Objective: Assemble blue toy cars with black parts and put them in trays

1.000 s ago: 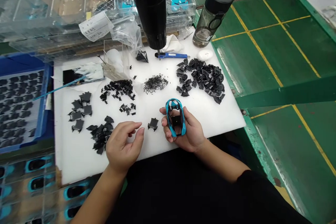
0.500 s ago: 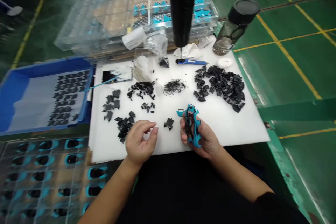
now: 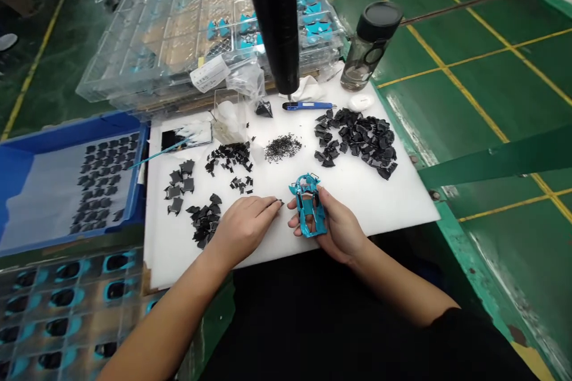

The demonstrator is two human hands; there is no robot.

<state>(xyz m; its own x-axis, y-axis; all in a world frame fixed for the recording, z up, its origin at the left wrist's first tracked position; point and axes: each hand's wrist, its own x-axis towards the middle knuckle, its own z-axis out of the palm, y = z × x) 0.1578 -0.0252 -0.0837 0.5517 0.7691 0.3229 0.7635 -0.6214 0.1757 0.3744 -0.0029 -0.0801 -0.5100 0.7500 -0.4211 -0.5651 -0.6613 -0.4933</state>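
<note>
My right hand (image 3: pixel 342 226) holds a blue toy car body (image 3: pixel 311 208), its open frame facing up. Over the white board (image 3: pixel 268 250), my left hand (image 3: pixel 248 223) is closed on a small black part (image 3: pixel 280 202), mostly hidden by the fingers. Just left of that hand lies a pile of black pieces (image 3: pixel 205 220). Several flat black parts (image 3: pixel 179 184) rest further left. Beyond the hands are small black bits (image 3: pixel 230 156) and a heap of tiny black pins (image 3: pixel 282 147).
A black pile (image 3: pixel 369 137) lies at the right, near a blue cutter (image 3: pixel 308 106) and a bottle (image 3: pixel 370 47). A dark pole (image 3: pixel 274 24) hangs over the back. Clear trays (image 3: pixel 179 18) stand behind; a blue bin (image 3: pixel 134 190) is left.
My left hand has moved right and closed on the flat black part that lay on the board. The blue car body has turned in my right hand. The view has shifted.
</note>
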